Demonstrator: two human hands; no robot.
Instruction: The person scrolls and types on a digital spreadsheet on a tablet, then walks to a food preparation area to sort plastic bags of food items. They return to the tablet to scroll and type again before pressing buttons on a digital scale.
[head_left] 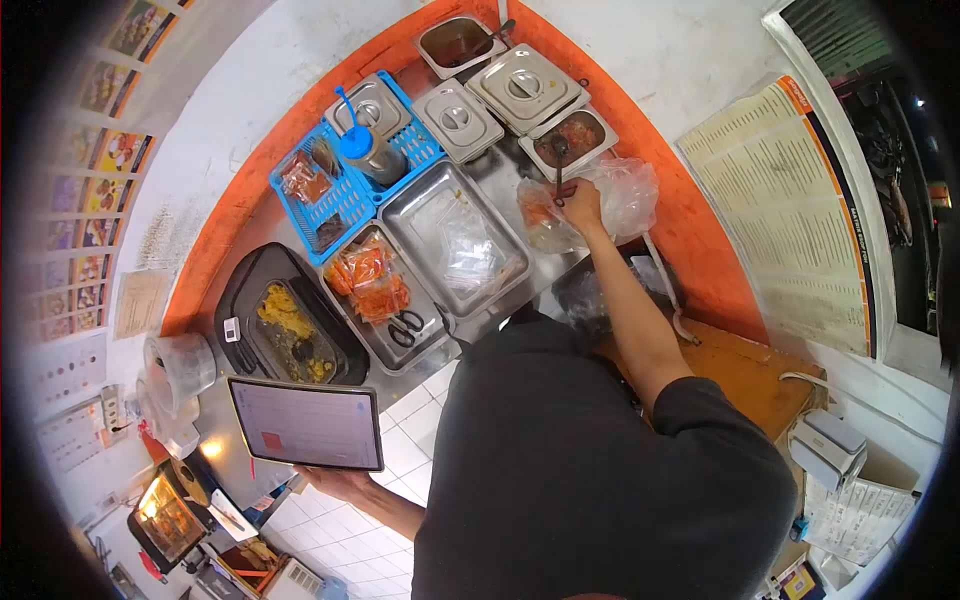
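Note:
My left hand (338, 484) is wrapped round the lower edge of a tablet (305, 424) in a pale-edged case, its lit screen facing up. Over the counter, my right hand (582, 207) is closed, with its fingers bunched at a clear plastic bag (628, 190) that shows orange contents. The lower end of a dark-handled ladle (559, 160) meets the same fingertips; I cannot tell which of the two they grip. That ladle leans in a small steel pan (580, 133) of reddish food.
Lidded steel pans (520, 88) stand at the back. A blue basket (345, 190) holds a squeeze bottle (372, 153). Nearer are a steel tray (410, 215) of small plastic bags, orange packets (368, 280) with scissors (405, 327), and a black container (240, 300) of yellow food.

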